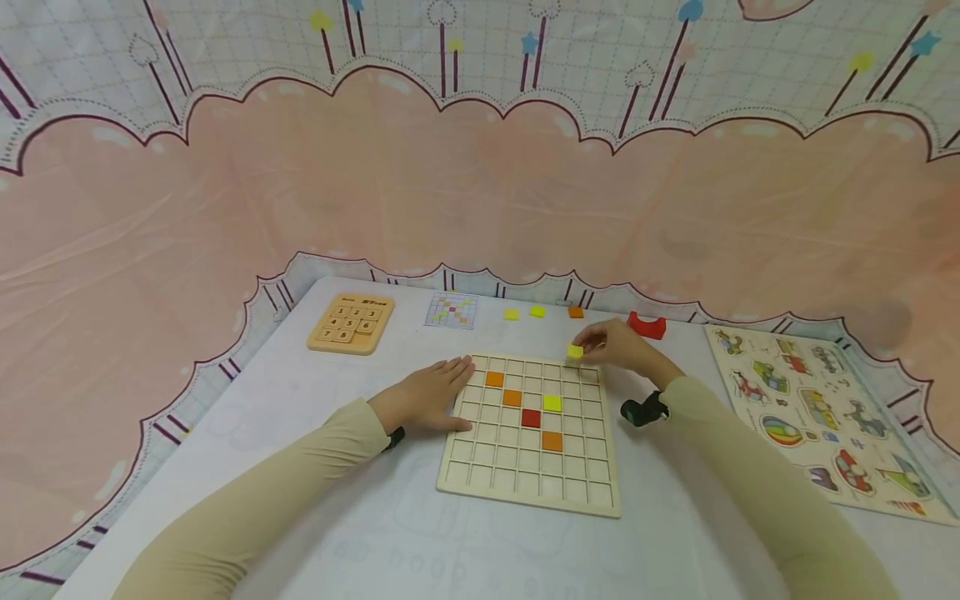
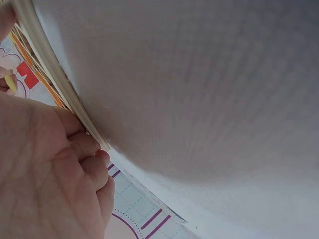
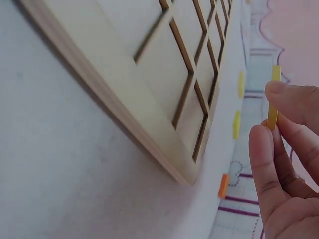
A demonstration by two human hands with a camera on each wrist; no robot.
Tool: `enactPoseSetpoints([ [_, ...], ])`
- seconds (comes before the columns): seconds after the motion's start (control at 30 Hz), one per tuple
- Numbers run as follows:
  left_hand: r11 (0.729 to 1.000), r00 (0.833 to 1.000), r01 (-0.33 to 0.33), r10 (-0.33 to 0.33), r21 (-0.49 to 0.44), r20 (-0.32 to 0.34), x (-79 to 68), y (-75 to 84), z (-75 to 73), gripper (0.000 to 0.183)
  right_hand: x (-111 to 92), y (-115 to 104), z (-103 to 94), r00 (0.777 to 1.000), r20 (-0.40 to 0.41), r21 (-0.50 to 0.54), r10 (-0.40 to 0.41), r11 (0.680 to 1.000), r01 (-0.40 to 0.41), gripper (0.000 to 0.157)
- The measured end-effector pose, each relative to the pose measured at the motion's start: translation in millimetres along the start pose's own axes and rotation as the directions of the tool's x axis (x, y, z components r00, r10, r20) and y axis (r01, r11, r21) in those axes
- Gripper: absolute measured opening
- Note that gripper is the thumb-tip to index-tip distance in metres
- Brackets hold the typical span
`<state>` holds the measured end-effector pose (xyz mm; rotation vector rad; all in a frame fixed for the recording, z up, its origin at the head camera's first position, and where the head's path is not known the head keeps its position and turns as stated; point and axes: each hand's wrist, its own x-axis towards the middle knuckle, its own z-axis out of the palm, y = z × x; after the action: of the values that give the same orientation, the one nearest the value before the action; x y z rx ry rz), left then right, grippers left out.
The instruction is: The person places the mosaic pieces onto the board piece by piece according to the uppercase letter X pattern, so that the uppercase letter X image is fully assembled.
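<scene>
A wooden grid board (image 1: 480, 477) lies on the table, with three orange tiles (image 1: 552, 441), a red tile (image 1: 531, 418) and a yellow tile (image 1: 552, 403) in its cells. My left hand (image 1: 423, 396) rests along the board's left edge, thumb spread and fingertips near the far left corner; the left wrist view shows its fingers (image 2: 94, 169) against the board's side. Between thumb and fingertips, my right hand (image 1: 611, 343) pinches a second yellow tile (image 3: 273, 102) just beyond the board's far right corner. In the right wrist view that tile appears edge-on.
Behind the board lie two loose yellow tiles (image 1: 537, 311), an orange tile (image 1: 575, 312) and a red curved piece (image 1: 647, 326). A printed pattern card (image 1: 451, 310) and a wooden number puzzle (image 1: 350, 323) are at the back left. On the right is a picture puzzle board (image 1: 795, 400).
</scene>
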<state>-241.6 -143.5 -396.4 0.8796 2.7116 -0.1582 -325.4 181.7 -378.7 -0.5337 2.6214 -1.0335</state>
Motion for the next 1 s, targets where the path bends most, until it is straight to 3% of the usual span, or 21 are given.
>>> enactPoseSetpoints([
  [0.47,0.999,0.999,-0.035,0.035,-0.027,-0.015,-2.9,-1.4,-1.0,0.097,-20.6,-4.8,17.2,0.998,0.051,0.016,-0.047,0.999,0.046,0.026],
  [0.7,1.0,1.0,-0.004,0.004,0.005,-0.003,2.1,-1.7,4.1,0.095,-23.1,1.9,22.5,0.998,0.068,-0.02,0.002,1.0,-0.001,0.027],
  [1.0,1.0,1.0,-0.004,0.004,0.01,-0.007,0.9,-1.6,3.9,0.096,-22.2,4.6,25.8,0.996,0.091,-0.05,0.007,0.999,-0.003,0.025],
])
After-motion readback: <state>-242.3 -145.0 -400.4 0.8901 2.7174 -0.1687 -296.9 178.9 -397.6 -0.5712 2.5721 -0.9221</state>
